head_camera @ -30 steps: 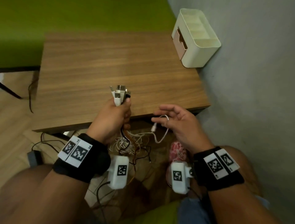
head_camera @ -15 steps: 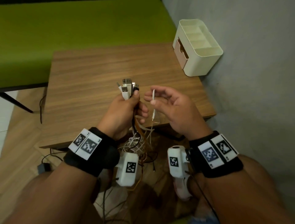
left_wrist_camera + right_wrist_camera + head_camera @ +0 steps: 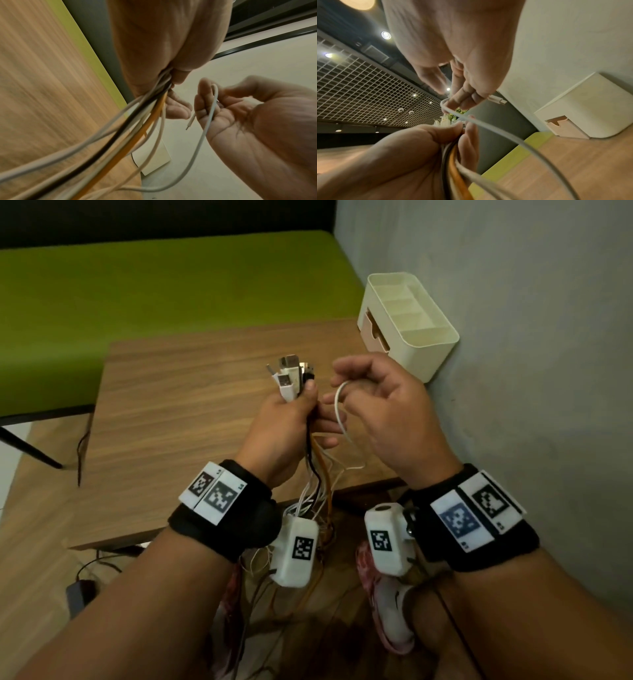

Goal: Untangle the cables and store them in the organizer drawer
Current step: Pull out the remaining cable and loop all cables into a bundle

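Observation:
My left hand [image 3: 291, 419] grips a bundle of cables [image 3: 291, 378] upright above the table, plug ends sticking out on top. White, black and orange strands [image 3: 137, 121] hang below the fist toward the floor. My right hand [image 3: 380, 412], just right of it, pinches a single white cable [image 3: 339, 412] looped over its fingers; its plug [image 3: 498, 100] pokes out past the fingers in the right wrist view. The cream organizer [image 3: 407, 326] with a pink drawer [image 3: 375, 333] stands at the table's far right corner against the wall.
The wooden table [image 3: 171, 422] lies under both hands. A green bench [image 3: 154, 285] runs behind it. A grey wall [image 3: 531, 337] borders the right. Loose cables and a dark adapter [image 3: 78, 594] lie on the floor beside my knees.
Both hands rose and came together over the table. The right hand brought the white cable's end up beside the bundle and curled its fingers round it.

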Demonstrator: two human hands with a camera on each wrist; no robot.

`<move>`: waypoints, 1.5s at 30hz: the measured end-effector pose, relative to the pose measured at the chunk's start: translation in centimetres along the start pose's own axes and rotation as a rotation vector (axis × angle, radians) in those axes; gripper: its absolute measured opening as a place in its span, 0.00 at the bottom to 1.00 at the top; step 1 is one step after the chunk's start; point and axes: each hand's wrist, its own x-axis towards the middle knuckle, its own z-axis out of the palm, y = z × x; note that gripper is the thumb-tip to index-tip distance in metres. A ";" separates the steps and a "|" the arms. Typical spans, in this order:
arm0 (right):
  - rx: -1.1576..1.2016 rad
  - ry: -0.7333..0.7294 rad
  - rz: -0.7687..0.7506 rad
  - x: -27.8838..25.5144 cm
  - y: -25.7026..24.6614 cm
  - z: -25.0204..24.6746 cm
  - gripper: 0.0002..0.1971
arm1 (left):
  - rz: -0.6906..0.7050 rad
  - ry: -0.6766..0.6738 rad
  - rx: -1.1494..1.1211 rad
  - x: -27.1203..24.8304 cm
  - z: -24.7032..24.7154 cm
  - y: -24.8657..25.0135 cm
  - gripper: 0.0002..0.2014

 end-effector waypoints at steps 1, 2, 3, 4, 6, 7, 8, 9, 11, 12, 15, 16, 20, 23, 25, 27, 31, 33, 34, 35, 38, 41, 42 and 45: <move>0.023 0.018 -0.014 0.0 0.2 -0.1 0.13 | -0.003 -0.002 -0.007 0.3 0.1 0.0 0.15; 0.051 0.032 -0.031 -0.1 0.3 -0.1 0.11 | -0.008 -0.006 -0.017 0.4 0.2 0.0 0.15; 0.076 0.041 -0.047 0.0 0.5 -0.1 0.10 | -0.012 -0.007 -0.026 0.6 0.4 0.0 0.16; 0.098 0.037 -0.048 -0.1 0.6 -0.1 0.09 | -0.016 -0.008 -0.043 0.7 0.5 -0.1 0.18; 0.126 0.010 -0.041 0.2 1.1 -0.3 0.11 | -0.004 0.010 -0.091 1.2 0.5 -0.2 0.19; 0.114 0.008 -0.039 0.0 1.3 -0.6 0.14 | 0.005 0.019 -0.124 1.1 0.3 -0.2 0.16; 0.084 0.021 -0.042 0.1 1.6 -1.0 0.20 | 0.017 0.022 -0.166 1.4 0.1 0.0 0.12; 0.043 0.042 -0.040 0.1 2.0 -1.5 0.29 | 0.029 0.017 -0.200 1.6 -0.2 0.2 0.09; -0.043 0.082 0.049 0.1 2.6 -2.7 0.41 | 0.048 0.011 -0.236 1.9 -0.6 0.3 0.09; -0.078 0.096 0.121 0.2 2.8 -3.2 0.42 | 0.054 0.016 -0.237 1.9 -0.7 0.2 0.09; -0.123 0.137 0.264 0.8 3.2 -4.8 0.33 | 0.065 0.025 -0.190 1.9 -0.5 -0.4 0.09; -0.148 0.166 0.263 0.9 3.1 -5.1 0.28 | 0.069 0.027 -0.172 1.9 -0.3 -0.5 0.11; -0.082 0.224 0.166 0.9 2.6 -5.1 0.15 | 0.064 0.034 -0.123 2.1 0.3 -1.1 0.16; -0.014 0.185 0.115 0.5 2.9 -4.1 0.12 | 0.055 0.010 -0.092 2.3 0.7 -1.7 0.15; 0.024 0.155 0.087 0.3 3.0 -3.4 0.10 | 0.043 -0.008 -0.105 2.5 0.9 -2.1 0.13; 0.023 0.110 0.066 0.1 3.1 -2.6 0.10 | 0.032 -0.032 -0.133 2.6 1.0 -2.4 0.11; -0.066 0.075 0.028 -0.1 3.8 -1.7 0.10 | 0.037 -0.092 -0.183 2.6 0.8 -2.4 0.13; -0.089 0.058 0.036 0.0 3.9 -1.8 0.10 | 0.047 -0.101 -0.206 2.6 0.7 -2.3 0.12; -0.090 0.039 0.046 0.0 3.8 -1.8 0.10 | 0.054 -0.101 -0.209 2.6 0.6 -2.2 0.11; -0.088 0.018 0.055 0.0 3.7 -1.8 0.10 | 0.058 -0.098 -0.207 2.6 0.5 -2.2 0.11; -0.096 -0.030 0.057 -0.1 3.4 -1.9 0.09 | 0.064 -0.095 -0.182 2.7 0.3 -2.4 0.11; -0.177 -0.037 0.054 -0.1 3.8 -2.1 0.10 | 0.074 -0.133 -0.125 2.5 0.1 -2.3 0.10; -0.206 -0.048 0.063 0.0 3.8 -2.2 0.09 | 0.074 -0.140 -0.104 2.4 0.1 -2.3 0.09; -0.223 -0.066 0.071 0.0 3.4 -2.7 0.06 | 0.076 -0.128 -0.078 2.3 0.0 -2.3 0.10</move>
